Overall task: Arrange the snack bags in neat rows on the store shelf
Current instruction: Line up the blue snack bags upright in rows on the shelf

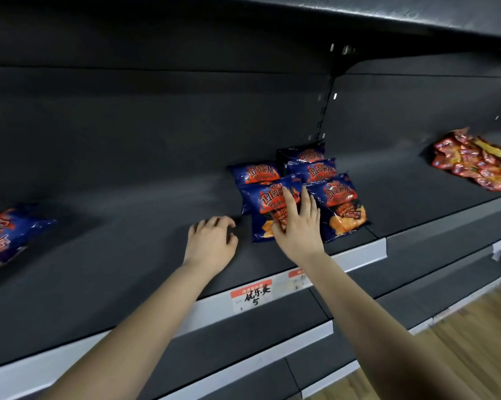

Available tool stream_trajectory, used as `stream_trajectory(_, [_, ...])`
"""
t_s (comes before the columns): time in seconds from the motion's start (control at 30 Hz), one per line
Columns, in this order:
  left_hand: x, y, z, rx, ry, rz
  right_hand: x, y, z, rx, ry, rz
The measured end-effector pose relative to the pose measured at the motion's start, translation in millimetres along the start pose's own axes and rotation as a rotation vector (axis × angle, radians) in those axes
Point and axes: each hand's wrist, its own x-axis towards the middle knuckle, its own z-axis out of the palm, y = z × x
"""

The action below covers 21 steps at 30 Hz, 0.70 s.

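Right hand (298,229) lays straight fingers (289,201) flat on the front snack bag (261,204).

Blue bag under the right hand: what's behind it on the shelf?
Directly behind the front bag lies one matching rear bag; the front bag overlaps its lower part. The right hand hides the front bag's right side. Anything beneath them cannot be seen.

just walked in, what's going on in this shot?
A person is stocking a dark shelf. Their right hand lies flat on the front-left bag in a cluster of five blue snack bags. The left hand rests on the shelf beside it, holding nothing. Another blue bag lies apart at far left; red and yellow packets sit in the next bay.
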Motion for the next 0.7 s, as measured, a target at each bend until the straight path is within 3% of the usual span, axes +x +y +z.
stream_trajectory(0.13, [1,-4,1,-0.024,0.030,-0.073,7,-9,5,-0.019,0.023,-0.054])
stream_trajectory(0.27, [0,-6,1,-0.038,0.033,-0.108,12,-14,15,-0.135,-0.071,-0.046])
stream_trajectory(0.7, [2,-5,2,-0.018,0.027,-0.101,29,-20,34,-0.247,-0.112,0.028])
